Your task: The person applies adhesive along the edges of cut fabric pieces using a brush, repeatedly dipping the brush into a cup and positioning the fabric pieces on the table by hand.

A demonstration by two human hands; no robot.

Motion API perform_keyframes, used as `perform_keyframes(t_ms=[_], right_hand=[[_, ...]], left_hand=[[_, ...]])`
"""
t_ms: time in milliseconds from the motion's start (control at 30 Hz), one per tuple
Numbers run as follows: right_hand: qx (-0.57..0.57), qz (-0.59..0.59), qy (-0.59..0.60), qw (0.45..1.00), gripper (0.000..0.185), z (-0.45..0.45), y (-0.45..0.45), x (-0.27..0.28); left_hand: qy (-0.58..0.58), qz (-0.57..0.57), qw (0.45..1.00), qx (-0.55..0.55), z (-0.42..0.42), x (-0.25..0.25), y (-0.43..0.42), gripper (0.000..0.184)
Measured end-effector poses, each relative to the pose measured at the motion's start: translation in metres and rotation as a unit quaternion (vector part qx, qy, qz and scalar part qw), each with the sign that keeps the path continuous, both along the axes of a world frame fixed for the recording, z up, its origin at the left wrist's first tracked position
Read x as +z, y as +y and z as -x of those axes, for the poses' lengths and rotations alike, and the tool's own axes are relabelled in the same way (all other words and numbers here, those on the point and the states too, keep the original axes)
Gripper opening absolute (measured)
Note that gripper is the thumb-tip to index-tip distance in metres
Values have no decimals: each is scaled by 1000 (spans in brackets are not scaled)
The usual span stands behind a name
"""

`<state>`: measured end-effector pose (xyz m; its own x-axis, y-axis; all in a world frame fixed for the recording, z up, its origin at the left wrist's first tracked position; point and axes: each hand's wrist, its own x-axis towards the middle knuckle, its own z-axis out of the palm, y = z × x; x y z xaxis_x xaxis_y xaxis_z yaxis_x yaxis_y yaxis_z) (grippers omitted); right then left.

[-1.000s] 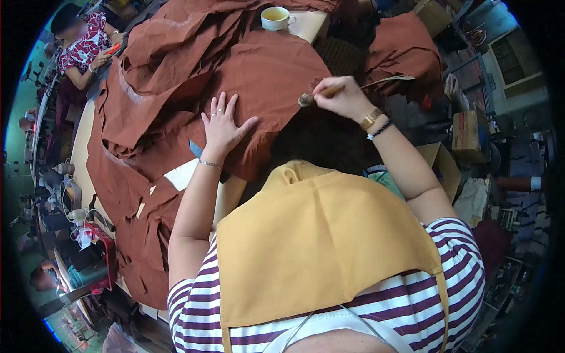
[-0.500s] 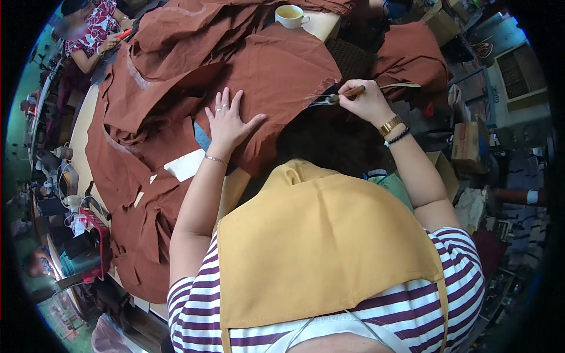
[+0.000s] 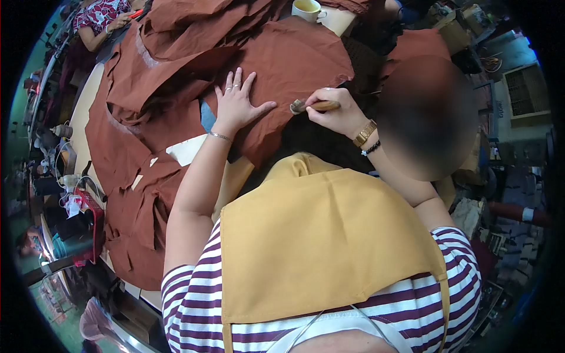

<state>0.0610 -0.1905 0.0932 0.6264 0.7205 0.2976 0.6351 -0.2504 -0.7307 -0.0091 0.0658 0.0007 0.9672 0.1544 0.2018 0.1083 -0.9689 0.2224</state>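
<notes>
L hand [image 3: 238, 106] spread flat on brown cloth [image 3: 294, 53]; R hand [image 3: 336, 113] pinches brush [image 3: 325, 106], tip at cloth edge; cloth over table [image 3: 81, 138], cup [image 3: 305, 10] nr far side

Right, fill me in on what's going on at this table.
A person is working a brush along a piece of brown cloth. The right hand grips the brush, its bristles at the right edge of the cloth; whether they touch is hard to tell. The left hand lies flat on the cloth, fingers spread. A white cup, yellowish inside, stands beyond the cloth. At the far left, a co-worker's hand holds something red.
</notes>
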Motion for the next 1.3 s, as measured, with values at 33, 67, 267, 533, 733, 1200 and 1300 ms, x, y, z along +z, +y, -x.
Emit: perform_keyframes(t_ms=[33,67,267,533,733,1200,1300], right_hand=[[16,-4,3,1000,9,-2,-3,-4],[-11,53,12,998,9,-8,-14,0],[4,9,-2,1000,10,2,2,16],[36,59,-27,997,9,-5,-11,25],[114,15,-11,993,11,8,12,2],[117,85,-45,988,9,-2,0,19],[152,-33,-13,988,10,11,24,13]], left_hand=[[2,-2,1000,-1,0,0,1,98],[2,-1,1000,0,0,0,1,98],[-2,18,1000,-7,-8,-3,1,101],[-4,10,999,-34,-20,-4,7,102],[2,-3,998,-59,-32,-4,11,101],[6,-2,993,-116,-66,-9,21,101],[16,-16,992,-128,-71,-8,23,94]])
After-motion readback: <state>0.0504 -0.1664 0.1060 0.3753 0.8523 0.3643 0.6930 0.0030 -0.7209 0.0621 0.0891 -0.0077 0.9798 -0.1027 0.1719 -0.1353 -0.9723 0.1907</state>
